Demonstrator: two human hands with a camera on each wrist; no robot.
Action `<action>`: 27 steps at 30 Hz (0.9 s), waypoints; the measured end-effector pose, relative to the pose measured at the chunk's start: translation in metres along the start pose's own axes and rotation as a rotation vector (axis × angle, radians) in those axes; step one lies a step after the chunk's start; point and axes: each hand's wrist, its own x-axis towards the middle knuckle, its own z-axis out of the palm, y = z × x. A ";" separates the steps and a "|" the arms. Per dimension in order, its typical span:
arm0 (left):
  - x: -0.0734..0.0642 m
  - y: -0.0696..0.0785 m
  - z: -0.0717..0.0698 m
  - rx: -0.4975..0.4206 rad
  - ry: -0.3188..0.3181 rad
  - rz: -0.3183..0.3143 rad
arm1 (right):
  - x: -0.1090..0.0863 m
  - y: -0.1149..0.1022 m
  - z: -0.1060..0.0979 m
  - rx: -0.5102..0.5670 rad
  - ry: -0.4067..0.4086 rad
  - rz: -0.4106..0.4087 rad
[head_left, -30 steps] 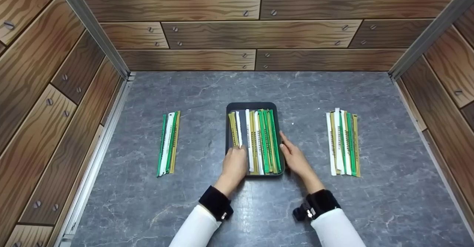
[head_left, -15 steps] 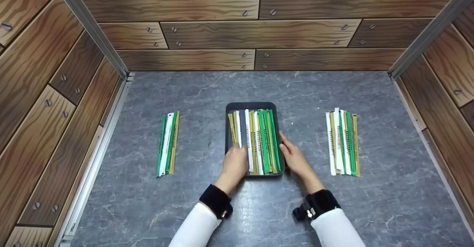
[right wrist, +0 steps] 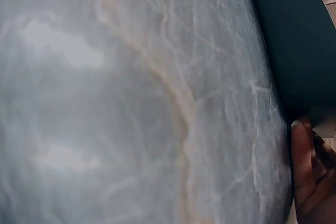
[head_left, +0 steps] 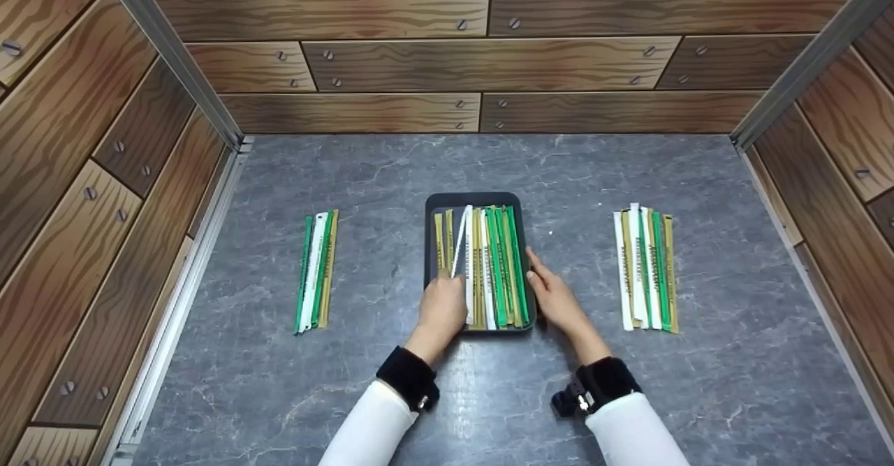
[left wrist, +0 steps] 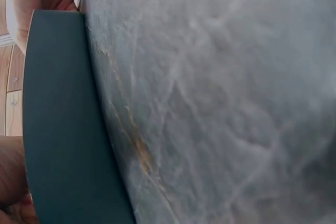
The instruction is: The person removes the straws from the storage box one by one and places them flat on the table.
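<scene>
The left hand (head_left: 443, 309), fingers curled, grips a slim white stick packet (head_left: 458, 248) over the near left part of a dark tray (head_left: 427, 270). The packet extends beyond the thumb side of the hand, toward the tray's far edge. Its long axis runs roughly along the tray's length, slanting so that the far tip leans rightward, to the top of a row of packets; whether the tip touches them cannot be told. The packet's near end is hidden by the hand.

Just left of this packet, two gold packets (head_left: 439, 239) lie between it and the tray's left wall, their near parts also behind the hand. To its right, the row of packets (head_left: 496, 267), white, gold and green, fills the tray to its right wall, their long axes running from near edge to far edge.

The right hand (head_left: 559, 302) is ungripped, its extended fingers resting against the outside of the tray's right wall, toward the near right corner.

Farther out, one bundle (head_left: 318, 270) of green, white and gold packets lies toward the left edge of the grey marbled counter (head_left: 377, 172), and another bundle (head_left: 647, 270) toward its right edge. Both bundles point toward the counter's far edge, well apart from the tray.
</scene>
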 end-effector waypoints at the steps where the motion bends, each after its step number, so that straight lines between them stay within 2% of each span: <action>1: 0.000 -0.001 0.001 0.008 0.002 -0.001 | 0.000 0.000 0.000 -0.001 0.000 0.000; 5: 0.000 -0.003 0.001 0.010 0.003 -0.008 | 0.000 -0.001 0.000 -0.005 -0.001 0.002; 15: -0.002 -0.006 -0.009 -0.114 0.021 -0.022 | -0.001 -0.001 -0.002 -0.001 -0.017 -0.008; 20: -0.004 -0.008 -0.023 -0.177 0.065 -0.033 | -0.001 0.000 -0.001 0.007 -0.016 -0.012; 27: -0.012 -0.023 -0.050 -0.364 0.139 -0.078 | -0.001 -0.001 -0.001 -0.021 -0.009 0.015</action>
